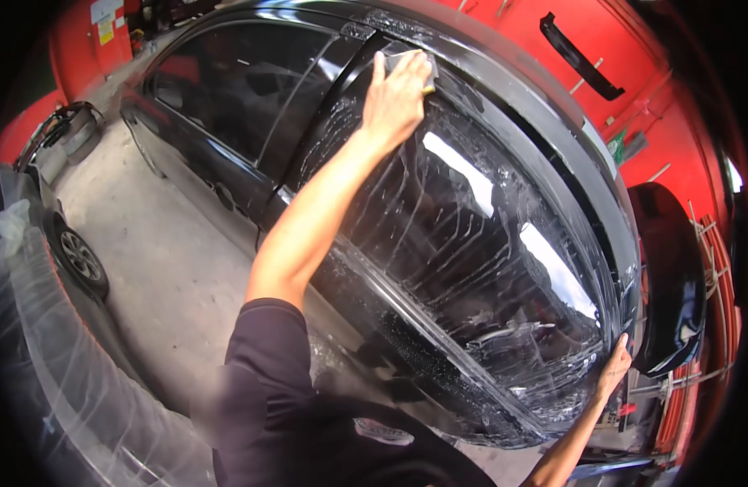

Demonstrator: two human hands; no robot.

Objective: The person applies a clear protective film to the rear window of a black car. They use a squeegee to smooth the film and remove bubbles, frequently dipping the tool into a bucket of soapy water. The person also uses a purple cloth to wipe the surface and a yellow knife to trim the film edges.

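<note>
A black car door (pixel 374 280) with a dark window (pixel 414 235) stands in front of me, its surface wet and streaked with whitish suds. My left hand (pixel 394 101) reaches to the window's upper far corner, near the roof. Under its fingers is a thin grey pad (pixel 431 71) with a yellowish edge, pressed against the frame; the palm hides most of it. Lower right, my right hand (pixel 614 369) grips the door's outer edge, thumb up; its other fingers are partly hidden.
The rear door window (pixel 244 85) lies beyond on the far left. Another vehicle under clear plastic sheeting (pixel 73 341) stands left, across a concrete floor (pixel 159 252). On the right, a black curved panel (pixel 674 276) hangs by a red wall (pixel 504 40), with red pipes (pixel 719 268) nearby.
</note>
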